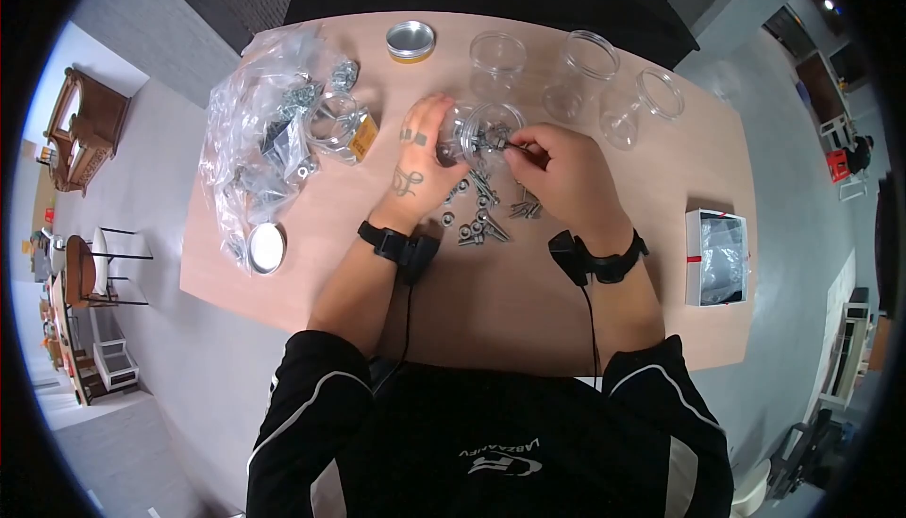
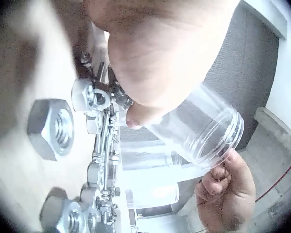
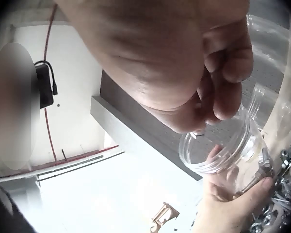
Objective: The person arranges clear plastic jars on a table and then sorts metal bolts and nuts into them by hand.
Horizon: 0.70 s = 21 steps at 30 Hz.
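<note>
My left hand (image 1: 420,152) grips a clear plastic jar (image 1: 455,131), thumb on the near side. The jar lies tilted, its mouth (image 3: 218,160) toward my right hand (image 1: 573,171). Several bolts (image 3: 263,170) show inside through the wall. At the mouth, the right thumb and fingers pinch a small bolt (image 1: 514,147), mostly hidden by the fingertips. In front of the jar, loose hex nuts (image 2: 53,128) and bolts (image 1: 486,228) lie on the table, with a small bunch of bolts (image 1: 526,207) to their right.
Plastic bags of hardware (image 1: 241,131) cover the table's left, beside a yellow-labelled clear jar (image 1: 361,138). A white lid (image 1: 266,248) lies nearer, a silver lid (image 1: 411,40) farther back. Clear jars (image 1: 497,54) stand behind, and a white box (image 1: 696,259) sits right.
</note>
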### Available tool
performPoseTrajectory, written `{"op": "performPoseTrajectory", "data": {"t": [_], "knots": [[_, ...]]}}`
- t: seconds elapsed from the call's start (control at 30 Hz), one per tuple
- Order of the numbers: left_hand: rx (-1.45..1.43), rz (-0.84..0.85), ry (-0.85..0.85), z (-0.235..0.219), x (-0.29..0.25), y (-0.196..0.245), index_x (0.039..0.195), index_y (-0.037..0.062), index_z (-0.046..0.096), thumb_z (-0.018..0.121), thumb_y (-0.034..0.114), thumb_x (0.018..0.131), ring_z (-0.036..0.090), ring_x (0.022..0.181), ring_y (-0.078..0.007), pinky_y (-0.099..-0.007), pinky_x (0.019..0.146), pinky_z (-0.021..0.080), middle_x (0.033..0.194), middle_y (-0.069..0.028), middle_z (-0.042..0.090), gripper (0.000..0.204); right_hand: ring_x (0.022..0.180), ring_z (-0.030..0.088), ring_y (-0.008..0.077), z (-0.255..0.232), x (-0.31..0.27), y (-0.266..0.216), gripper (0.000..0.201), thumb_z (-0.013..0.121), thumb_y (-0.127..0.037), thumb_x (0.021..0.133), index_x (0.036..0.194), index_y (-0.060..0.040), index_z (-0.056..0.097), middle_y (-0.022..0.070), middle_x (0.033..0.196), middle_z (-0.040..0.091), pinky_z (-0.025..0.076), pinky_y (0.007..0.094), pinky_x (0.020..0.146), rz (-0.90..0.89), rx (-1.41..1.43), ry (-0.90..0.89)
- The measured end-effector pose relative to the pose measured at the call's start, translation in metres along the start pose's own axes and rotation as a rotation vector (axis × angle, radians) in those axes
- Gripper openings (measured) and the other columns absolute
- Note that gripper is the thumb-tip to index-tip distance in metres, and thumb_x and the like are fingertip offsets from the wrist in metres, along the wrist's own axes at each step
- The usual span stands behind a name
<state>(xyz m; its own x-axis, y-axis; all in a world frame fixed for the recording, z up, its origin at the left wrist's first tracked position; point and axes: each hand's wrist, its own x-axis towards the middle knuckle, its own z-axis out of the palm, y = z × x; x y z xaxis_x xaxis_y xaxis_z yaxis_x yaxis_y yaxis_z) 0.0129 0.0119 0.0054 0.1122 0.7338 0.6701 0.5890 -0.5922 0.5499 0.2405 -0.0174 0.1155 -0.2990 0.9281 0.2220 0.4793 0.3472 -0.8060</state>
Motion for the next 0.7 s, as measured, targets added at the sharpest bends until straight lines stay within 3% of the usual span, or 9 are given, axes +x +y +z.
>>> {"op": "performPoseTrajectory", "data": {"t": [0.07,0.2,0.27,0.3,0.37,0.5,0.57,0.7], "knots": [[0.02,0.032,-0.009,0.0,0.0,0.0,0.15,0.0036,0.047,0.093,0.002,0.067,0.049,0.141,-0.0404,-0.046,0.118,0.043,0.152,-0.0207,0.05,0.095,0.07,0.072,0.0225,0.003,0.002,0.004,0.017,0.076,-0.017,0.094,0.104,-0.0032,0.074,0.0122,0.082,0.075,0.056,0.0327,0.067,-0.054,-0.103,0.009],[0.004,0.002,-0.007,-0.001,0.0,0.002,0.149,0.0036,0.047,0.093,0.001,0.066,0.05,0.141,-0.0403,-0.0458,0.118,0.043,0.152,-0.0205,0.05,0.095,0.07,0.072,0.0243,-0.005,-0.002,-0.012,0.015,0.076,-0.018,0.094,0.096,-0.0031,0.074,0.0136,0.08,0.074,0.055,0.0338,0.066,-0.008,-0.011,0.023],[0.0,-0.02,-0.012,0.0,-0.001,0.001,0.15,0.0037,0.047,0.093,0.0,0.066,0.05,0.141,-0.0396,-0.0451,0.118,0.043,0.152,-0.0202,0.05,0.096,0.07,0.072,0.0286,-0.012,-0.006,-0.016,0.018,0.078,-0.02,0.09,0.096,-0.0041,0.072,0.0142,0.081,0.074,0.055,0.0381,0.065,0.042,-0.096,-0.169],[-0.049,-0.063,0.006,0.002,-0.002,0.0,0.151,0.0037,0.046,0.093,0.0,0.067,0.05,0.141,-0.0386,-0.0442,0.118,0.044,0.152,-0.0198,0.05,0.096,0.07,0.072,0.0286,-0.01,-0.007,-0.016,0.018,0.078,-0.02,0.09,0.096,-0.0041,0.072,0.0142,0.081,0.074,0.055,0.0381,0.065,0.043,-0.095,-0.168],[-0.098,-0.103,0.022,0.003,-0.003,-0.002,0.152,0.0037,0.045,0.093,0.0,0.067,0.05,0.141,-0.0376,-0.0433,0.118,0.044,0.152,-0.0193,0.051,0.097,0.07,0.072,0.0272,-0.004,-0.011,-0.009,0.02,0.079,-0.021,0.087,0.093,-0.0014,0.074,0.0145,0.081,0.074,0.055,0.0369,0.067,0.042,-0.251,-0.41],[-0.052,-0.125,0.014,0.004,-0.004,-0.003,0.154,0.0037,0.043,0.093,0.001,0.068,0.052,0.14,-0.0361,-0.0419,0.116,0.045,0.152,-0.0183,0.051,0.1,0.079,0.073,0.0362,0.023,-0.029,0.032,0.024,0.079,-0.024,0.081,0.089,-0.0017,0.075,0.0177,0.086,0.075,0.057,0.0441,0.073,-0.125,-0.332,-0.438],[-0.042,-0.131,0.011,0.003,-0.004,-0.003,0.155,0.0037,0.042,0.093,0.001,0.068,0.052,0.14,-0.0362,-0.0419,0.116,0.045,0.152,-0.0182,0.051,0.1,0.085,0.073,0.04,0.043,-0.029,0.035,0.023,0.079,-0.022,0.077,0.086,-0.0012,0.075,0.0199,0.088,0.074,0.058,0.0488,0.077,-0.162,-0.553,-0.433],[-0.073,-0.138,0.023,0.004,-0.004,-0.003,0.155,0.0039,0.042,0.091,-0.001,0.068,0.052,0.14,-0.0358,-0.0414,0.116,0.045,0.152,-0.0179,0.051,0.1,0.086,0.073,0.0407,0.05,-0.024,0.033,0.022,0.079,-0.02,0.075,0.083,-0.0006,0.075,0.0219,0.086,0.073,0.058,0.0503,0.079,-0.041,-0.596,-0.505]]}}
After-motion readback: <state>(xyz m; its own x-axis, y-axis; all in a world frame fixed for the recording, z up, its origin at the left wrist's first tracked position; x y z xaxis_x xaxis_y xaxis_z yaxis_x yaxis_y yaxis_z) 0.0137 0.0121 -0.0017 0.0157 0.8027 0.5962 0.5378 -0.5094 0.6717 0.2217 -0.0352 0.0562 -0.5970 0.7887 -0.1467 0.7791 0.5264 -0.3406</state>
